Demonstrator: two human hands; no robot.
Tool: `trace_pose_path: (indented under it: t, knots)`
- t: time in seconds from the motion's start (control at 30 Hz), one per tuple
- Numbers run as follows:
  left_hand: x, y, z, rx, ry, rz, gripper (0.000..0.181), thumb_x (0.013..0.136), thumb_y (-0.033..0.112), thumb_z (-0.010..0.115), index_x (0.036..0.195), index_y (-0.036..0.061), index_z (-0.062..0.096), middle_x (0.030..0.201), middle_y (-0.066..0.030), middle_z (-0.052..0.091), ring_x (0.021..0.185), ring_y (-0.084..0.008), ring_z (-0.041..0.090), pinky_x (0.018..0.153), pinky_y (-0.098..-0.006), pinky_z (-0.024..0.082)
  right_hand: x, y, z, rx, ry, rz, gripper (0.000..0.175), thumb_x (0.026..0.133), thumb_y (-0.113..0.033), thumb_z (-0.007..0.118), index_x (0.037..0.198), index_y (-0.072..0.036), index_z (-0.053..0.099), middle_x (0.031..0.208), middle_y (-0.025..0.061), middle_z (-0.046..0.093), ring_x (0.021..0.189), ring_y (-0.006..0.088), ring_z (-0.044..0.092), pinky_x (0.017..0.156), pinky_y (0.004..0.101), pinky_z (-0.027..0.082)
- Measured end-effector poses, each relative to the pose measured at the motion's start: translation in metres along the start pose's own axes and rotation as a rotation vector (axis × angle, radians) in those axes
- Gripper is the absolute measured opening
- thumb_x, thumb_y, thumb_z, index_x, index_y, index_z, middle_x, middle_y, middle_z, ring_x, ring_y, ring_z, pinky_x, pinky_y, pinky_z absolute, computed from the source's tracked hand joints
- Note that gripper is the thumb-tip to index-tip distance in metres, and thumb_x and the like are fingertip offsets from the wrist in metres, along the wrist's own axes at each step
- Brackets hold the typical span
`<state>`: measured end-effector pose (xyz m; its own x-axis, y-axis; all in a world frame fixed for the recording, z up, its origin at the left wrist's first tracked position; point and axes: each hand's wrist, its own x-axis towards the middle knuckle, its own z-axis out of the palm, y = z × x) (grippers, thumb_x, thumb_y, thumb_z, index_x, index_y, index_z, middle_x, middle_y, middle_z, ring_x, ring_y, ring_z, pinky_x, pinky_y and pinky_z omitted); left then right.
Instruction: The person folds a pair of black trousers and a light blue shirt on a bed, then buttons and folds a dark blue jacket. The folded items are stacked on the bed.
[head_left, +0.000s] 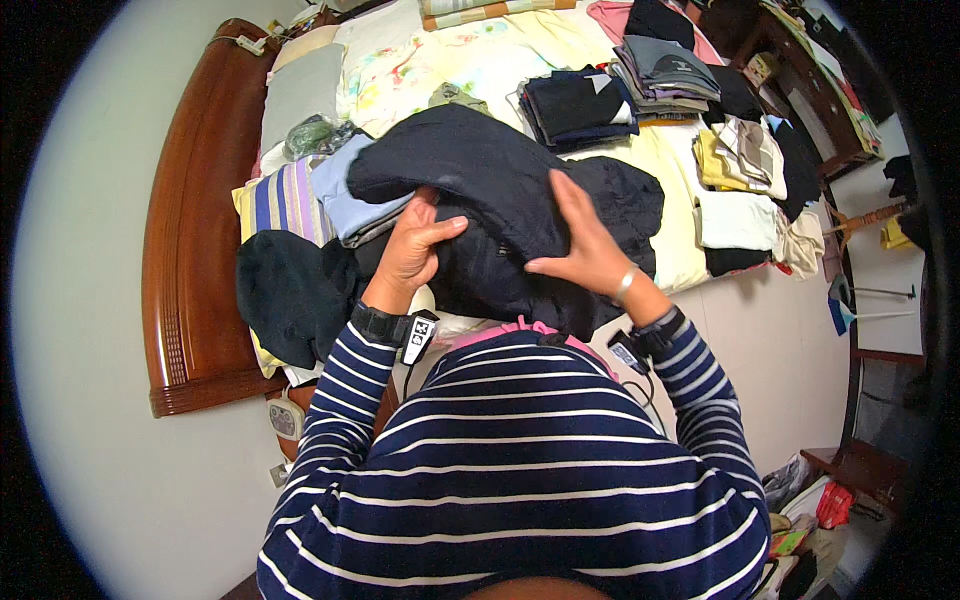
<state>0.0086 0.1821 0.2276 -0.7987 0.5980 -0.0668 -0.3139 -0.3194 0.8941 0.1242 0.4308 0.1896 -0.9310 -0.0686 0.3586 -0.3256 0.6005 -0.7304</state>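
Observation:
A dark navy garment (465, 161) is bunched in front of me at the near edge of the bed, its upper part raised in a rounded fold. My left hand (416, 247) is at the fold's left lower edge; its fingertips go under the cloth and the thumb sticks out. Whether it grips the cloth is hidden. Over the garment's right side, my right hand (589, 244) is spread, thumb and fingers apart, slightly blurred. Left of my left hand lies a black cloth item (289, 296). A folded light blue garment (341, 187) lies partly under the navy one.
On the bed stand a stack of folded dark clothes (574, 109), a grey-topped stack (667, 67), yellow and checked clothes (742, 157) and a folded white cloth (739, 221). A striped pillow (289, 199) lies near the wooden headboard (210, 225). Tiled floor (780, 337) shows at right.

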Motion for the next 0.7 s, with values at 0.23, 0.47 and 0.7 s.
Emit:
trace_pose_path:
  t: [0.23,0.47,0.7]
  knots:
    - [-0.003,0.006,-0.030,0.015,0.124,-0.041,0.056,0.076,-0.012,0.063,0.131,-0.0028,0.055,0.125,-0.0114,0.061,0.113,-0.0214,0.059,0.100,-0.0315,0.047,0.013,0.049,0.015,-0.052,0.370,0.263,0.037,0.076,-0.002,0.061,0.113,-0.004,0.064,0.100,0.0241,0.067,0.093,0.0391,0.067,0.081,0.0409,0.053]
    - [-0.012,0.026,-0.088,0.094,0.228,0.065,0.059,0.076,-0.013,0.065,0.133,-0.0037,0.055,0.127,-0.0149,0.059,0.110,-0.0221,0.061,0.099,-0.0312,0.049,-0.049,0.088,-0.034,0.960,0.694,0.859,0.027,0.099,-0.030,0.057,0.110,-0.005,0.055,0.091,0.0099,0.066,0.064,0.0183,0.064,0.052,0.0306,0.058]
    - [0.000,0.014,-0.082,0.103,0.191,0.061,0.059,0.080,-0.008,0.067,0.136,-0.0047,0.050,0.130,-0.0138,0.056,0.116,-0.0208,0.057,0.101,-0.0305,0.045,-0.084,0.093,-0.017,1.144,0.745,0.908,0.025,0.100,-0.028,0.055,0.111,-0.005,0.054,0.098,0.0113,0.068,0.072,0.0200,0.069,0.058,0.0302,0.061]
